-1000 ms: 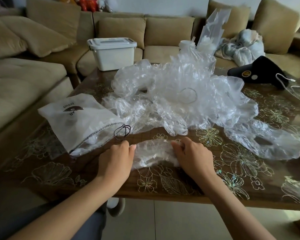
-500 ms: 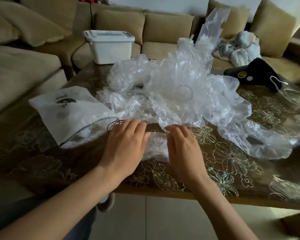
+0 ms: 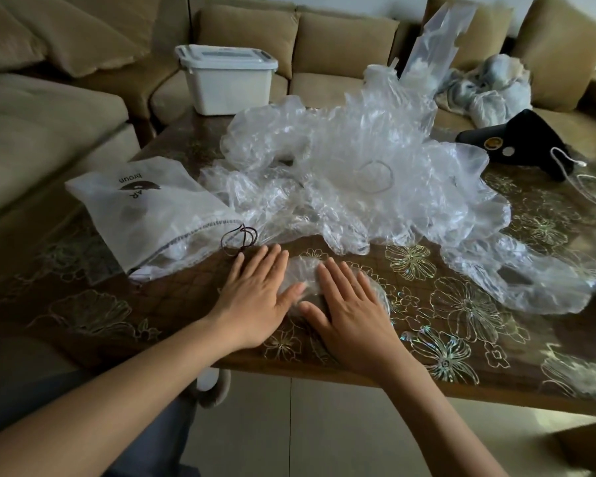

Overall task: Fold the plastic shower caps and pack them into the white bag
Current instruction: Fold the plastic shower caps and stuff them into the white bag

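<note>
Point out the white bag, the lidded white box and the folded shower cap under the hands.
white bag [image 3: 159, 215], head view, plain fabric below its print.
white box [image 3: 231, 87], head view, middle of its front wall.
folded shower cap [image 3: 302, 270], head view, uncovered top edge.

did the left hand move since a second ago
Yes. Against the white mesh drawstring bag, the left hand has slid rightward and opened flat, thumb on the folded clear plastic shower cap, beside the right hand.

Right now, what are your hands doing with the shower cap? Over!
Right hand flat on the folded shower cap, left hand flat beside, thumb touching it. White bag lies left, drawstring near left hand. Loose cap pile behind, not blocking.
</note>
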`<state>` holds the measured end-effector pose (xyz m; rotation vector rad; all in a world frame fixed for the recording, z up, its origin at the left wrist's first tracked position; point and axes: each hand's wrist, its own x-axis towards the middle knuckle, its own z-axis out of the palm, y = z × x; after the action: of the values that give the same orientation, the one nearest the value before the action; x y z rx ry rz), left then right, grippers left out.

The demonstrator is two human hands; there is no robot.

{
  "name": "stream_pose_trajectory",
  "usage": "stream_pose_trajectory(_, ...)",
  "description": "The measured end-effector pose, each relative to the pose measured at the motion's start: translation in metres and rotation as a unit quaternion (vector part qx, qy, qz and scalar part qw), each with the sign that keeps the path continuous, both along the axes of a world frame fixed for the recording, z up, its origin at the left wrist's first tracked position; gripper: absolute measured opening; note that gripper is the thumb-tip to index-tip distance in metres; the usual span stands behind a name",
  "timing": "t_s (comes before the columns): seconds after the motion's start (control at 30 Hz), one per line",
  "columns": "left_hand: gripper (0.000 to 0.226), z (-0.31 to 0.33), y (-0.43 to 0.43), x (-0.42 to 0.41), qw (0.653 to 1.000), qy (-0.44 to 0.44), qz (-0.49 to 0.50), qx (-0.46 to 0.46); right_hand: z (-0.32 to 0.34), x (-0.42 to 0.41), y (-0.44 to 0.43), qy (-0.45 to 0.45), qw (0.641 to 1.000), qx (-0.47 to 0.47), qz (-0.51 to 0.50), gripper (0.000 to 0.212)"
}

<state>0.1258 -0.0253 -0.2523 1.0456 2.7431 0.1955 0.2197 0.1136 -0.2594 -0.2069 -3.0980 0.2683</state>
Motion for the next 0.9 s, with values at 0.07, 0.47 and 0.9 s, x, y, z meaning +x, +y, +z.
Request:
stream_pose_trajectory(0.07, 0.08, 0.0, 0.002, -0.001, 1.0, -0.004, -0.001, 0.004, -0.001, 0.0, 0.002, 0.007, 1.0, -0.003, -0.002, 0.109)
stream_pose_trajectory(0.47, 0.016, 0.024, 0.007, -0.012, 0.993, -0.01, 0.039, 0.114, 0.012, 0.012, 0.007, 0.344, 0.873, -0.335, -0.092, 0.026)
stream_pose_trajectory(0.9, 0.01, 0.062, 0.011, -0.011, 0.92, -0.299, 0.106, 0.228, 0.044, 0.065, 0.008, -0.119, 0.725, -0.669, -0.111, 0.038)
